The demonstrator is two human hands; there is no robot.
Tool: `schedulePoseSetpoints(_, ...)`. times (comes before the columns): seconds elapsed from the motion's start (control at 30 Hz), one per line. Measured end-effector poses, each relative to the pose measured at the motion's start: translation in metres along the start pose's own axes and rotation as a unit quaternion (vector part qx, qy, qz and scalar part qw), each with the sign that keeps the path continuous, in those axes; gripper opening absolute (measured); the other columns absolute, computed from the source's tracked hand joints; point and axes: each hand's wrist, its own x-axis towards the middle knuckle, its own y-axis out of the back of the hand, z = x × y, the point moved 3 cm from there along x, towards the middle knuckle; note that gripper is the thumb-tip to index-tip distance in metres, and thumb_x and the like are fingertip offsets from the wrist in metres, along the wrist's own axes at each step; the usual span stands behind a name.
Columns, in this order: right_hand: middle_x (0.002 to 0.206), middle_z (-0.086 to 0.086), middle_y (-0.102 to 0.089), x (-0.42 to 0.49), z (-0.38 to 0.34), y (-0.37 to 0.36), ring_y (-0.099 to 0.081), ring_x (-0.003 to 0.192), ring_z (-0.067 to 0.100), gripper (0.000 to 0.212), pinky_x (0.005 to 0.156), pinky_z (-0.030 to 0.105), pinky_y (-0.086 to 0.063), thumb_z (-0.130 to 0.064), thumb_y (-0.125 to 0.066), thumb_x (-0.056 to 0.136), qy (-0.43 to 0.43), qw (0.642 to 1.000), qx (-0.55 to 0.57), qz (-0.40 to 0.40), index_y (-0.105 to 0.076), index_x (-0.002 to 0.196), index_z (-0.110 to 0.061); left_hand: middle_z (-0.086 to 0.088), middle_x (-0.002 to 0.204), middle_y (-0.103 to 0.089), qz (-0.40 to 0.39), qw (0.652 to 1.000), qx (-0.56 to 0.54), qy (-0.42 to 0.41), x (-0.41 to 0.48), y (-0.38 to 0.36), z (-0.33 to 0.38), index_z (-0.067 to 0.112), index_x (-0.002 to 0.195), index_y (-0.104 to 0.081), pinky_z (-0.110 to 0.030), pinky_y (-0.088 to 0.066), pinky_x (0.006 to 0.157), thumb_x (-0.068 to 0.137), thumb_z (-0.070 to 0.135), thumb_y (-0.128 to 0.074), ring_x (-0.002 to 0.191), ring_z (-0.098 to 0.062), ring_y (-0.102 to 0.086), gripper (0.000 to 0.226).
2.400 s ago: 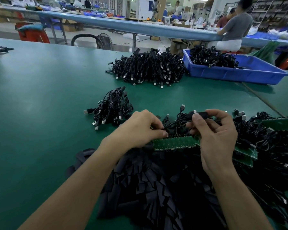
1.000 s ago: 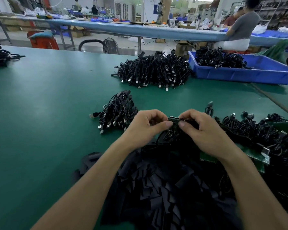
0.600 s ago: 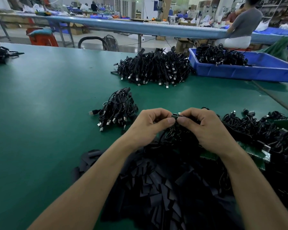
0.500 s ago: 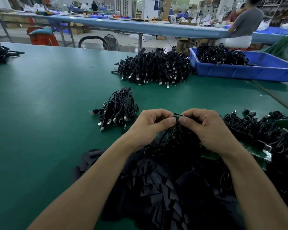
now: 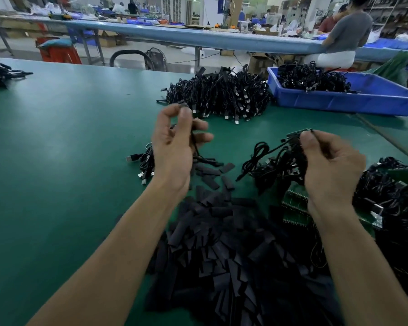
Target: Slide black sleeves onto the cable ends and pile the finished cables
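Over the small pile [image 5: 146,161] on the desk [image 5: 57,149], the left hand [image 5: 172,147], which met the right half a second ago, now pinches a dangling cable [image 5: 194,143], likely finished and ready to drop. The right hand [image 5: 330,170], drawn apart, pinches another cable end [image 5: 298,134]. Blur hides any sleeve on either.

The table top [image 5: 57,142] is a green mat, matt, with a soft sheen where light falls. The sleeves [image 5: 222,260] look like flat, matt black plastic tubing. The lifted cable [image 5: 262,147] and the piled cables [image 5: 222,95] have smooth black jackets, faintly glossy. The plug ends [image 5: 129,158] show bright metal. The bin [image 5: 339,103] is smooth blue plastic. The circuit boards [image 5: 295,208] are green, with rows of metallic contacts.
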Motion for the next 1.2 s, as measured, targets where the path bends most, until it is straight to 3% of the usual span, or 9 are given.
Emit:
schedulePoseSetpoints(0.13, 0.091, -0.01, -0.07, -0.008, -0.011, 0.002, -0.066, 0.081, -0.003, 0.017, 0.079, 0.011, -0.052, -0.024, -0.071, 0.092, 0.078, 0.992, -0.079, 0.064, -0.072, 0.109, -0.022, 0.012, 0.058, -0.053, 0.115, 0.973, 0.142, -0.143, 0.004, 0.009, 0.021, 0.029, 0.093, -0.057, -0.02, -0.044, 0.052, 0.104, 0.017, -0.053, 0.052, -0.001, -0.048, 0.016)
schedulePoseSetpoints(0.3, 0.091, -0.011, -0.075, -0.023, -0.033, -0.015, -0.068, 0.091, 0.014, 0.014, 0.102, 0.05, -0.041, -0.035, -0.073, 0.089, 0.155, 0.935, -0.3, -0.106, -0.078, 0.101, -0.029, 0.017, 0.064, -0.052, 0.062, 0.93, 0.3, -0.202, -0.002, 0.007, 0.027, 0.03, 0.09, -0.062, -0.013, -0.035, 0.053, 0.101, 0.019, -0.058, 0.056, -0.001, -0.044, 0.016)
schedulePoseSetpoints(0.47, 0.076, -0.032, -0.05, -0.034, -0.052, -0.021, -0.043, 0.081, 0.001, 0.024, 0.081, 0.032, -0.016, -0.05, -0.076, 0.08, 0.145, 0.837, -0.436, -0.296, -0.071, 0.103, -0.044, 0.01, 0.092, -0.06, 0.004, 0.87, 0.474, -0.137, -0.002, 0.003, 0.022, 0.023, 0.12, -0.068, -0.005, -0.036, 0.068, 0.105, 0.028, -0.048, 0.075, 0.004, -0.051, 0.026)
schedulePoseSetpoints(0.57, 0.11, -0.022, -0.063, -0.047, -0.061, -0.029, -0.056, 0.109, 0.006, 0.05, 0.097, 0.034, -0.029, -0.058, -0.075, 0.076, 0.125, 0.758, -0.449, -0.456, -0.063, 0.122, -0.042, -0.001, 0.111, -0.063, -0.047, 0.845, 0.527, -0.085, -0.003, 0.0, 0.016, 0.02, 0.136, -0.059, -0.02, -0.041, 0.077, 0.107, 0.025, -0.04, 0.088, -0.01, -0.056, 0.035)
schedulePoseSetpoints(0.63, 0.116, -0.014, -0.068, -0.061, -0.063, -0.039, -0.062, 0.109, 0.012, 0.042, 0.101, 0.04, -0.045, -0.051, -0.071, 0.084, 0.12, 0.742, -0.416, -0.511, -0.067, 0.122, -0.033, -0.004, 0.106, -0.069, -0.079, 0.846, 0.524, -0.053, -0.005, -0.002, 0.013, 0.019, 0.139, -0.056, -0.035, -0.048, 0.08, 0.107, 0.022, -0.04, 0.088, -0.019, -0.062, 0.036)
schedulePoseSetpoints(0.73, 0.109, -0.002, -0.07, -0.077, -0.05, -0.053, -0.064, 0.102, 0.023, 0.022, 0.09, 0.039, -0.051, -0.019, -0.056, 0.096, 0.175, 0.718, -0.456, -0.496, -0.07, 0.112, -0.024, 0.013, 0.085, -0.069, -0.102, 0.857, 0.504, -0.015, -0.007, 0.0, 0.006, 0.027, 0.118, -0.059, -0.031, -0.051, 0.072, 0.105, 0.021, -0.046, 0.077, -0.001, -0.061, 0.02)
schedulePoseSetpoints(0.83, 0.118, 0.0, -0.061, -0.086, -0.031, -0.059, -0.059, 0.109, 0.024, 0.027, 0.081, 0.032, -0.036, -0.015, -0.055, 0.097, 0.175, 0.69, -0.499, -0.494, -0.062, 0.122, -0.023, 0.015, 0.08, -0.07, -0.116, 0.861, 0.495, 0.006, -0.007, 0.002, 0.001, 0.036, 0.089, -0.051, -0.029, -0.051, 0.071, 0.103, 0.022, -0.052, 0.074, -0.001, -0.061, 0.02)
schedulePoseSetpoints(0.97, 0.131, 0.0, -0.05, -0.093, -0.018, -0.06, -0.049, 0.123, 0.024, 0.035, 0.082, 0.036, -0.026, -0.031, -0.054, 0.101, 0.158, 0.665, -0.526, -0.506, -0.053, 0.136, -0.027, 0.014, 0.08, -0.068, -0.132, 0.854, 0.502, 0.015, -0.007, 0.003, -0.002, 0.031, 0.09, -0.06, -0.022, -0.048, 0.066, 0.1, 0.021, -0.059, 0.071, -0.002, -0.062, 0.015)
schedulePoseSetpoints(1.2, 0.118, -0.005, -0.058, -0.095, -0.02, -0.063, -0.053, 0.116, 0.022, 0.022, 0.082, 0.035, -0.029, -0.017, -0.059, 0.096, 0.176, 0.684, -0.508, -0.492, -0.064, 0.115, -0.028, 0.01, 0.07, -0.063, -0.122, 0.872, 0.473, -0.014, -0.008, 0.003, 0.002, 0.032, 0.09, -0.068, -0.027, -0.052, 0.062, 0.097, 0.021, -0.065, 0.063, -0.009, -0.062, 0.013)
